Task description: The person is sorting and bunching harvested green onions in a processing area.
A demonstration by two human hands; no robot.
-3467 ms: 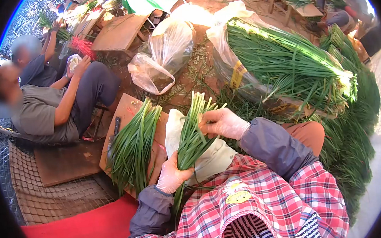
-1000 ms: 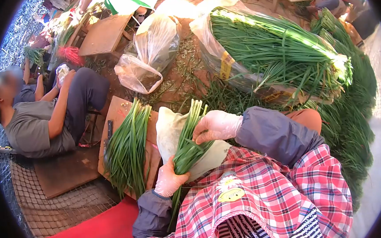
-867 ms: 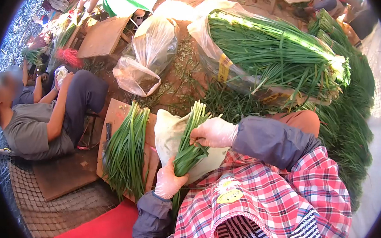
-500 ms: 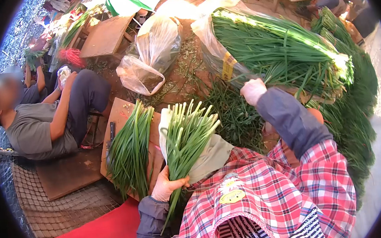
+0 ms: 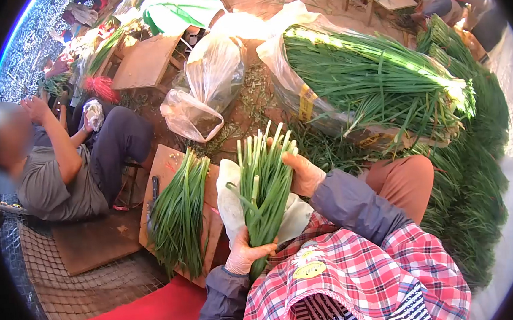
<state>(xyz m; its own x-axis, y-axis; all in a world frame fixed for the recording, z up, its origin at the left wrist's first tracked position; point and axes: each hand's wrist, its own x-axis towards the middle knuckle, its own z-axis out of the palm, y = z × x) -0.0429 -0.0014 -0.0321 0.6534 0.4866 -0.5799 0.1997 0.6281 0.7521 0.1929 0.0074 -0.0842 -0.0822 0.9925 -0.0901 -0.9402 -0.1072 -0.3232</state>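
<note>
My left hand [image 5: 246, 256], in a thin glove, grips the lower end of a bunch of green chives [image 5: 264, 186] held upright over a pale bag [image 5: 230, 203] on my lap. My right hand [image 5: 304, 173], also gloved, presses against the right side of the same bunch near its cut tips. A second, flat bunch of chives [image 5: 180, 216] lies on a wooden board [image 5: 163, 164] to my left, with a dark-handled knife [image 5: 153, 194] beside it.
A big plastic-wrapped bale of chives [image 5: 376, 80] lies ahead at right, with more chives heaped along the right side [image 5: 477, 174]. Clear plastic bags [image 5: 206, 80] sit on the ground ahead. A seated person [image 5: 61, 168] is at left. Red mat [image 5: 125, 318] below.
My right hand reached out to the big bale, then came back with more stalks against the bunch, which is now thicker and more upright. The seated person raised a hand.
</note>
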